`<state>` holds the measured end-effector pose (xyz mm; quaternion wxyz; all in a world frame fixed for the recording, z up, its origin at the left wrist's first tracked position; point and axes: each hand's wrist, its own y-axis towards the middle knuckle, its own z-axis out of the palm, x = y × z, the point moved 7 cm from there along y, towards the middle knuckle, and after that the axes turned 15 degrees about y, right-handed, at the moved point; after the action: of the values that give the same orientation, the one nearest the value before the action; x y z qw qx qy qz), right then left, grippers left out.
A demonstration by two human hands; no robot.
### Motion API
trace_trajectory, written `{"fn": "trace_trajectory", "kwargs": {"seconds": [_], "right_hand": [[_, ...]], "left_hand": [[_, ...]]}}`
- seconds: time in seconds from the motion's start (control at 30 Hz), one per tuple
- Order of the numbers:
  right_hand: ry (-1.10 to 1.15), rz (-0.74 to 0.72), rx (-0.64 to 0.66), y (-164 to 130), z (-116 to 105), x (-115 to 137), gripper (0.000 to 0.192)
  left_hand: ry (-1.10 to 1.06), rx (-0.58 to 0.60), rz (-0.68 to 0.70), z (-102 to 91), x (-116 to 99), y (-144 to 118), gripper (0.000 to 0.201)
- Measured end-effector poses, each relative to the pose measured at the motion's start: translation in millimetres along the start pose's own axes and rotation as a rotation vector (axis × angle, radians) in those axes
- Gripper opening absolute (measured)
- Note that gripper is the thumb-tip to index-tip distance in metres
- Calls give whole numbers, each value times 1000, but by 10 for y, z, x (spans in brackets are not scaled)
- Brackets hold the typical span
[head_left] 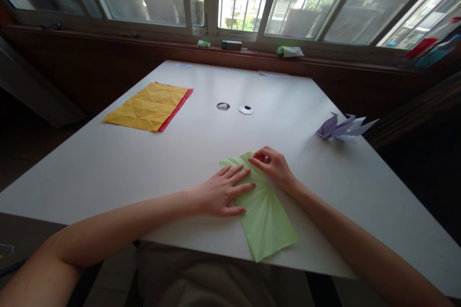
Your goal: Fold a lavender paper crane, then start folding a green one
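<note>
A long strip of light green paper (266,220) lies on the white table (144,163), running from its middle toward the near edge, with fan-like creases in it. My left hand (223,194) lies flat on the strip's far half, fingers spread and pressing it down. My right hand (273,163) is at the strip's far end, fingertips pinching or pressing the paper's top edge.
A yellow creased sheet (147,106) on a red sheet (178,105) lies at the far left. A folded purple paper figure (342,127) sits at the right edge. Two round table holes (235,108) are in the middle. Small items line the window sill (252,50).
</note>
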<state>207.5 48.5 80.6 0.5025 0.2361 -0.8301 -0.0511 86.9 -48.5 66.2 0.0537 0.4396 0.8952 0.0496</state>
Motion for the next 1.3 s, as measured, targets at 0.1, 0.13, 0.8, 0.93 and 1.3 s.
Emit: {"fn": "trace_trajectory", "kwargs": {"seconds": [0.1, 0.13, 0.8, 0.93, 1.3], "right_hand": [[-66, -91, -7, -34, 23, 72, 16], [-87, -129, -24, -50, 19, 101, 13], [-170, -631, 180, -418, 89, 332, 12], [-201, -710, 231, -483, 117, 358, 12], [-303, -836, 309, -629, 301, 497, 15]], "left_hand": [[0, -3, 1, 5, -4, 1, 60], [0, -6, 1, 4, -2, 2, 60], [51, -166, -79, -55, 542, 68, 25], [95, -168, -148, -53, 668, 79, 22], [66, -150, -492, 53, 897, 76, 27]]}}
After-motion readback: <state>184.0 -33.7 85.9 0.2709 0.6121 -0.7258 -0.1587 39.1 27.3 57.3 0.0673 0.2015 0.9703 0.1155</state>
